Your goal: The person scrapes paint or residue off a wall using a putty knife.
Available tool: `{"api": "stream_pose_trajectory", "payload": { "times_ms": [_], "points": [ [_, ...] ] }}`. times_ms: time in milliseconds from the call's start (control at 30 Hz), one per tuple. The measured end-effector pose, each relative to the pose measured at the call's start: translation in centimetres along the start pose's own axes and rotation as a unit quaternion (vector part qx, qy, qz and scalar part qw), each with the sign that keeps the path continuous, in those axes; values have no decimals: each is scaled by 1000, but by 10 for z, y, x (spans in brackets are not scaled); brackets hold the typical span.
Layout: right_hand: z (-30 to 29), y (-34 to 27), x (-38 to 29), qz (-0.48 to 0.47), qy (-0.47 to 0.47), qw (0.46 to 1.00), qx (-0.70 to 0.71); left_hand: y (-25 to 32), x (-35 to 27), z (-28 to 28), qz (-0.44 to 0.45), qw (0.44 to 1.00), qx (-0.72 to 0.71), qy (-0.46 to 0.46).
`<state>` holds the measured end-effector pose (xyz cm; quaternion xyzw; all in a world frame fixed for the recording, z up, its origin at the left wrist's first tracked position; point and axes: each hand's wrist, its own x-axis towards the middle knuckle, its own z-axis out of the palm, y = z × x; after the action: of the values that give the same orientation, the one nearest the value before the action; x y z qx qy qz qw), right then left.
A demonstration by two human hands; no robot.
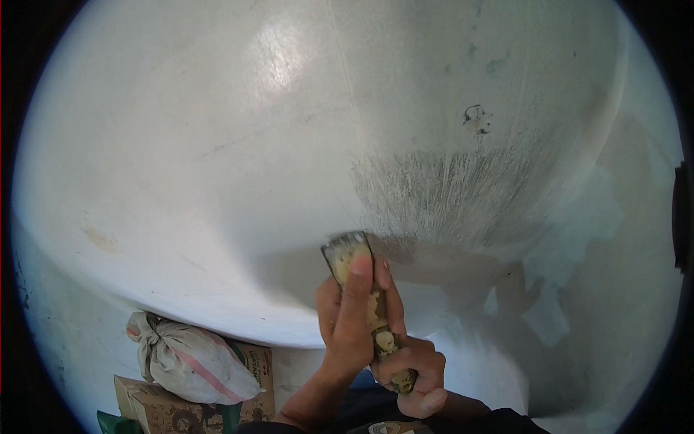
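Note:
Both my hands grip one flat-bladed scraper with a worn, paint-crusted handle [378,309]. My left hand [349,320] is wrapped around its upper part, the thumb pressed along the broad blade [347,250]. Lower down, my right hand [415,371] holds the butt end of the handle. The blade's edge lies at or against a pale, smooth painted surface [217,184], slightly blurred. Just right of the blade is a rough grey patch [444,195] covered in many fine streaks. Whether the edge touches the surface I cannot tell.
At lower left, a knotted whitish sack [200,361] with a pink stripe rests on a printed cardboard box [162,409]. Something green [116,423] lies beside the box. Above the streaked patch, the surface has a small dark-rimmed blemish [477,119]. A dark object [679,217] shows at the right rim.

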<state>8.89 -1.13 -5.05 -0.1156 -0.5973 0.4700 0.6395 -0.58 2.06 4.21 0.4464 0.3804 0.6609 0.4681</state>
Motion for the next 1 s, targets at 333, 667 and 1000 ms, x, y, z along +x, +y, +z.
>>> {"api": "stream_pose_trajectory", "payload": {
  "times_ms": [333,667,1000],
  "points": [
    [6,-4,17,-59,14,998,23,12,9,6,30,999,-36,-28],
    [4,-8,2,-17,19,999,25,0,-1,5,-22,999,-36,10],
    [-4,1,4,-22,-9,1000,1,-4,4,2,26,999,-22,-12]
  ]
}}
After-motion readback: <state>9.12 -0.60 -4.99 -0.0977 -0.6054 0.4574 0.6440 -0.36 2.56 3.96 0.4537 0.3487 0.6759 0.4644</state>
